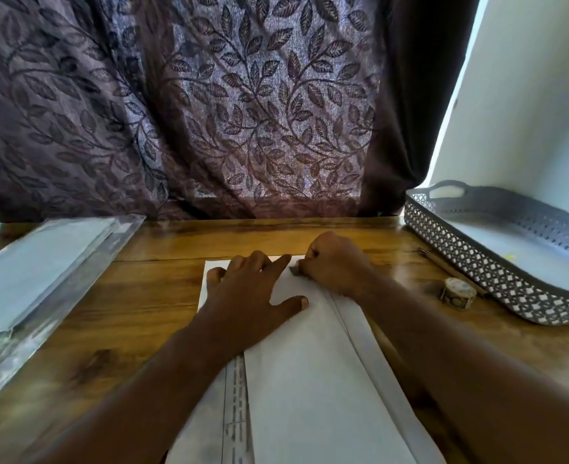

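Observation:
A long white envelope (pixel 309 380) lies on the wooden table (pixel 149 289), running from the near edge toward the curtain, with a grey dashed strip along its left side. My left hand (pixel 249 296) lies flat on its far end with fingers spread. My right hand (pixel 335 264) is curled at the envelope's far right corner and pinches a small grey piece (pixel 294 269) there; what that piece is cannot be made out.
A clear plastic pack of white envelopes (pixel 42 269) lies at the left. A grey perforated tray (pixel 510 262) stands at the right, with a small tape roll (pixel 459 293) and a pen (pixel 443 262) beside it. A leaf-patterned curtain (pixel 242 112) hangs behind the table.

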A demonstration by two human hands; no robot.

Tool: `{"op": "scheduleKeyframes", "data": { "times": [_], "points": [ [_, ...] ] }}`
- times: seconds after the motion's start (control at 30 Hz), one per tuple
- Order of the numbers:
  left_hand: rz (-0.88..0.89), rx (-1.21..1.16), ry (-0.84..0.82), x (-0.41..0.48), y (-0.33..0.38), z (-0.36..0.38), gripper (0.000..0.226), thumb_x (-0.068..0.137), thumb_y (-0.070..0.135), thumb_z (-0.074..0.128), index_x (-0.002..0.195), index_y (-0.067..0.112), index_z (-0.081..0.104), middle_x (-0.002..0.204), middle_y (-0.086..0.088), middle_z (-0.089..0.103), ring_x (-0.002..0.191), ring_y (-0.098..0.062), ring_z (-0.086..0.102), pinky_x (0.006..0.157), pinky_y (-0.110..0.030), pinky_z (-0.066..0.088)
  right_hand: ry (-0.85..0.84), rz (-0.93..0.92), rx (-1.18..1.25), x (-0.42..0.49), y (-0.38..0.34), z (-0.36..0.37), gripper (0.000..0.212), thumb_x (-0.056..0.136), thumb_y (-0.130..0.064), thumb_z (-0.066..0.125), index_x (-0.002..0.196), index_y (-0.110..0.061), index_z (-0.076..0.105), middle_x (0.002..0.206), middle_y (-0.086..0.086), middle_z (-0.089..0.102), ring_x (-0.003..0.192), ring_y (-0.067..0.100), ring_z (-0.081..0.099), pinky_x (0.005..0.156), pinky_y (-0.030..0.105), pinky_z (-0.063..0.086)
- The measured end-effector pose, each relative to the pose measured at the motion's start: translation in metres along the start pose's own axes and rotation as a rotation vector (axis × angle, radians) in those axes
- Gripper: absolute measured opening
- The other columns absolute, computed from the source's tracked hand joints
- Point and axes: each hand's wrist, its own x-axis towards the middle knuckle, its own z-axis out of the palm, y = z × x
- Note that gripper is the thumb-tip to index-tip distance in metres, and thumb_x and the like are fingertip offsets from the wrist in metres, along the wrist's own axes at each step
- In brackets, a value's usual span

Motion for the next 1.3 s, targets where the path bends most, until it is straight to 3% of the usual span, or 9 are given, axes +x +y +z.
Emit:
{"op": "scheduleKeyframes", "data": {
  "times": [0.13,0.4,0.53,0.6,0.73,0.83,1.03,1.17,1.3],
  "points": [
    [0.040,-0.011,0.039,-0.004,-0.001,0.001,0.072,0.089,0.077,0.033,0.153,0.047,0.022,0.144,0.009,0.036,0.135,-0.018,0.033,0.110,-0.049,0.026,0.011,0.024,0.007,-0.002,0.001,0.000,0.034,0.083,-0.046,0.074,0.089,-0.013,0.066,0.086,0.006,0.066,0.080,0.027,0.064,0.059,0.030,0.043],
    [0.048,-0.018,0.009,-0.004,-0.002,0.000,0.063,0.089,0.077,0.030,0.147,0.054,0.034,0.131,0.010,0.037,0.129,-0.016,0.034,0.109,-0.048,0.026,-0.006,0.011,0.003,-0.004,-0.001,-0.005,0.033,0.086,-0.043,0.074,0.094,-0.011,0.068,0.083,0.006,0.066,0.061,0.020,0.057,0.050,0.024,0.042],
    [0.038,-0.021,-0.008,-0.003,-0.001,-0.002,0.063,0.088,0.077,0.031,0.146,0.054,0.034,0.130,0.012,0.037,0.130,-0.014,0.034,0.110,-0.049,0.025,0.002,0.049,-0.003,-0.008,-0.002,-0.012,0.049,0.078,-0.051,0.081,0.091,-0.007,0.066,0.074,0.009,0.067,0.064,0.027,0.067,0.055,0.032,0.054],
    [0.036,-0.045,-0.007,-0.003,-0.001,-0.002,0.064,0.088,0.078,0.031,0.145,0.052,0.037,0.131,0.014,0.037,0.130,-0.013,0.034,0.111,-0.049,0.025,-0.015,0.074,0.056,-0.010,-0.001,-0.016,0.053,0.075,-0.051,0.084,0.088,-0.002,0.067,0.065,0.010,0.067,0.052,0.026,0.065,0.054,0.036,0.055],
    [0.040,-0.060,0.017,-0.006,-0.002,-0.001,0.080,0.074,0.086,0.015,0.137,0.046,0.046,0.133,0.018,0.038,0.130,-0.010,0.036,0.109,-0.048,0.027,-0.008,0.145,0.236,-0.012,0.004,-0.017,0.041,0.083,-0.034,0.082,0.085,0.004,0.069,0.056,0.010,0.063,0.033,0.018,0.054,0.039,0.025,0.045],
    [0.040,-0.063,0.022,-0.005,-0.001,-0.001,0.069,0.081,0.083,0.026,0.133,0.043,0.047,0.134,0.017,0.039,0.130,-0.011,0.036,0.110,-0.048,0.028,0.010,0.147,0.254,-0.013,0.003,-0.015,0.036,0.085,-0.032,0.081,0.083,0.002,0.069,0.058,0.011,0.064,0.031,0.016,0.052,0.039,0.025,0.045],
    [0.049,-0.038,0.043,-0.006,0.001,0.000,0.086,0.071,0.079,0.006,0.143,0.044,0.038,0.134,0.017,0.036,0.130,-0.011,0.034,0.109,-0.047,0.027,0.011,0.106,0.221,-0.012,0.004,-0.014,0.032,0.087,-0.032,0.078,0.085,-0.001,0.068,0.062,0.013,0.068,0.032,0.014,0.056,0.042,0.025,0.048],
    [0.037,0.053,0.008,-0.007,0.005,0.000,0.066,0.092,0.071,0.026,0.149,0.040,0.032,0.131,0.011,0.034,0.129,-0.014,0.034,0.111,-0.047,0.027,0.014,0.110,0.221,-0.015,0.002,-0.015,0.032,0.088,-0.033,0.077,0.089,-0.002,0.068,0.061,0.013,0.069,0.034,0.015,0.057,0.042,0.025,0.047],
    [0.040,0.113,0.025,-0.008,0.010,-0.001,0.061,0.096,0.067,0.025,0.149,0.038,0.033,0.132,0.008,0.037,0.129,-0.016,0.037,0.112,-0.050,0.026,0.034,0.080,0.154,-0.016,0.000,-0.014,0.036,0.088,-0.038,0.076,0.089,-0.004,0.067,0.064,0.014,0.072,0.037,0.017,0.059,0.045,0.026,0.051]
  ]
}}
